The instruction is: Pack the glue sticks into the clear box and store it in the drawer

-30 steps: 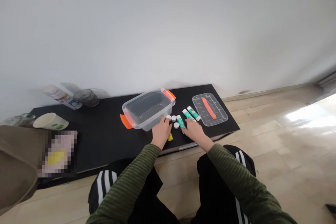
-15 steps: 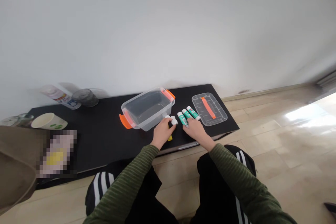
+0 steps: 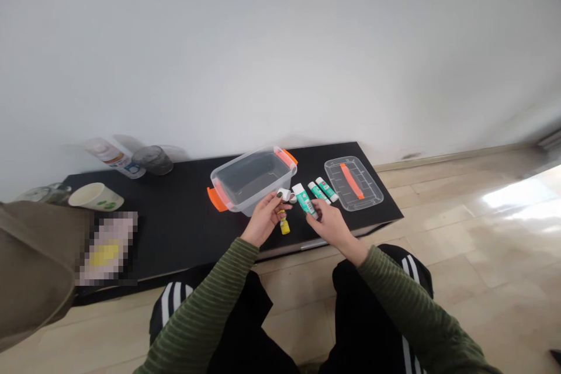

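- Left hand (image 3: 263,219), one: thumb and fingertips drawn narrow, holding a small white round cap (image 3: 284,193) just off the near right corner of the box.
- Right hand (image 3: 333,225), one: fingers closed about the lower end of a green-and-white cylindrical tube (image 3: 303,197), its white end tilted away from the person, near the cap.
- Second white cap (image 3: 293,199), one: between the held cap and the held tube, partly hidden.
- Yellow small item (image 3: 285,227), one: on the table just below the left fingers; its kind I cannot tell.
- Green-and-white tubes lying down (image 3: 326,189), two: side by side, beyond the right hand.
- Clear plastic box with orange handles (image 3: 246,206), one: lidless, behind the left hand.
- Clear rectangular lid with orange handle (image 3: 354,183), one: flat, right of the tubes.
- Black rectangular table (image 3: 175,225), one: beneath all these.
- White paper cup with green leaves (image 3: 96,198), one: far left.
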Tool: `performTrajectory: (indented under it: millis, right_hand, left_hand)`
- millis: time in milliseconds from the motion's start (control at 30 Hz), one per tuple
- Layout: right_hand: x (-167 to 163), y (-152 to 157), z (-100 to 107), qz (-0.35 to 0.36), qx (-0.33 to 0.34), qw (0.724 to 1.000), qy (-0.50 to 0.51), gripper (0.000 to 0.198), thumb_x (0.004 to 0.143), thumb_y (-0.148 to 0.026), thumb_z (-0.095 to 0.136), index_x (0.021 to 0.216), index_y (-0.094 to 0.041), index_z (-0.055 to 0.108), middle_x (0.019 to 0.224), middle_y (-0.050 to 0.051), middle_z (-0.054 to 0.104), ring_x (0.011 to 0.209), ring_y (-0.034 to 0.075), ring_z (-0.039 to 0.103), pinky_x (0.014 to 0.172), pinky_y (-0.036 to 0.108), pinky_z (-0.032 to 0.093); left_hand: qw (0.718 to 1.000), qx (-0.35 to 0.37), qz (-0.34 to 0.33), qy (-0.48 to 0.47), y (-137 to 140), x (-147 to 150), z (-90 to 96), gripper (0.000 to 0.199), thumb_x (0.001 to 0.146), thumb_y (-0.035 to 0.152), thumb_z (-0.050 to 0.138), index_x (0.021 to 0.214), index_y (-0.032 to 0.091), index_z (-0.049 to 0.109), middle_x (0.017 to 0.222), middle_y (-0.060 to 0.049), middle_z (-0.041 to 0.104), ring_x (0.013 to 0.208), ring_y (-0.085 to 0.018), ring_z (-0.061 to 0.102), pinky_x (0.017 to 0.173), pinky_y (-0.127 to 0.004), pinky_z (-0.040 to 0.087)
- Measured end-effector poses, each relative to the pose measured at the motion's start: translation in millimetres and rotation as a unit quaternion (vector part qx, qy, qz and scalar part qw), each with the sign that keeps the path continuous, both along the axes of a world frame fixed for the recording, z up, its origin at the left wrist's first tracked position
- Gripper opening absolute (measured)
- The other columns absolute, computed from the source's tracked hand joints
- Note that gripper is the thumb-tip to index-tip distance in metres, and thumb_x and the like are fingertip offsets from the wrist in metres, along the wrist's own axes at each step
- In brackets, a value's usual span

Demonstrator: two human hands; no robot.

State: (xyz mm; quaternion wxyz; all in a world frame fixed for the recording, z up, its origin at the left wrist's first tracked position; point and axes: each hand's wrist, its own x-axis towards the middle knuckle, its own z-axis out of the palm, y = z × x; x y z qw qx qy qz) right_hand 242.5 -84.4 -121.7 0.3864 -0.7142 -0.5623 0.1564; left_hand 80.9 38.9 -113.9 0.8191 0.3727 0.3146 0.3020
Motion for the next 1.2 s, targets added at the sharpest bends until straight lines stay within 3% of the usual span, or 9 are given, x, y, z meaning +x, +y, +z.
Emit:
performTrajectory:
  millis: [100, 233, 400, 667, 967, 1200]
  right_hand:
    - [-1.0, -1.1, 0.3, 0.03, 0.013, 0.999, -0.012, 0.025, 0.086, -0.027, 0.059, 0.109, -0.017, 0.061, 0.088, 0.003, 0.07, 0.067, 0.015, 0.063, 0.066, 0.026, 0.048]
    - [0.4, -1.1, -2.8, 0.06, 0.025, 0.996, -0.053, 0.026, 0.086, -0.024, 0.059, 0.111, -0.018, 0.061, 0.097, 0.006, 0.07, 0.082, 0.017, 0.066, 0.075, 0.027, 0.049]
    - [2.5, -2.1, -1.8, 0.04, 0.018, 0.996, -0.079, 0.029, 0.087, -0.025, 0.06, 0.116, -0.02, 0.062, 0.108, 0.008, 0.07, 0.1, 0.021, 0.066, 0.088, 0.031, 0.05]
    - [2.6, -4.1, 1.4, 0.015, 0.032, 0.994, -0.107, 0.033, 0.088, -0.026, 0.059, 0.121, -0.023, 0.065, 0.112, 0.007, 0.07, 0.103, 0.02, 0.066, 0.09, 0.03, 0.051]
    - [3.8, -4.7, -3.8, 0.034, 0.007, 0.996, -0.085, 0.034, 0.087, -0.026, 0.063, 0.12, -0.02, 0.068, 0.108, 0.008, 0.072, 0.095, 0.02, 0.067, 0.087, 0.03, 0.05]
    - [-0.5, -4.4, -7.8, 0.055, -0.096, 0.99, 0.087, 0.028, 0.08, -0.024, 0.067, 0.106, -0.019, 0.073, 0.08, 0.0, 0.073, 0.067, 0.013, 0.063, 0.065, 0.023, 0.045]
  left_hand:
    - [1.0, -0.01, 0.005, -0.013, 0.3, -0.5, -0.2, 0.029, 0.077, 0.03, 0.079, 0.1, 0.016, 0.067, 0.095, -0.005, 0.073, 0.076, -0.012, 0.069, 0.059, -0.019, 0.05]
    - [1.0, -0.01, 0.012, -0.012, 1.6, -2.2, -1.9, 0.029, 0.077, 0.03, 0.08, 0.1, 0.016, 0.069, 0.087, -0.003, 0.072, 0.073, -0.011, 0.068, 0.059, -0.019, 0.049]
    - [1.0, 0.009, 0.022, 0.011, 3.9, -5.0, -2.8, 0.041, 0.072, 0.037, 0.083, 0.105, 0.016, 0.072, 0.082, -0.003, 0.071, 0.068, -0.009, 0.064, 0.056, -0.017, 0.045]
    - [0.993, 0.086, 0.02, 0.074, 1.1, -7.1, -4.7, 0.051, 0.068, 0.041, 0.085, 0.11, 0.015, 0.074, 0.083, -0.005, 0.07, 0.071, -0.01, 0.062, 0.057, -0.018, 0.043]
    - [0.984, 0.145, -0.01, 0.103, 4.2, -10.6, -16.0, 0.058, 0.067, 0.048, 0.083, 0.113, 0.014, 0.074, 0.075, -0.002, 0.065, 0.062, -0.008, 0.051, 0.056, -0.02, 0.038]
    - [0.969, 0.191, -0.053, 0.151, 3.6, -17.6, -29.9, 0.059, 0.074, 0.053, 0.075, 0.117, 0.013, 0.07, 0.073, -0.001, 0.064, 0.059, -0.009, 0.049, 0.057, -0.022, 0.037]
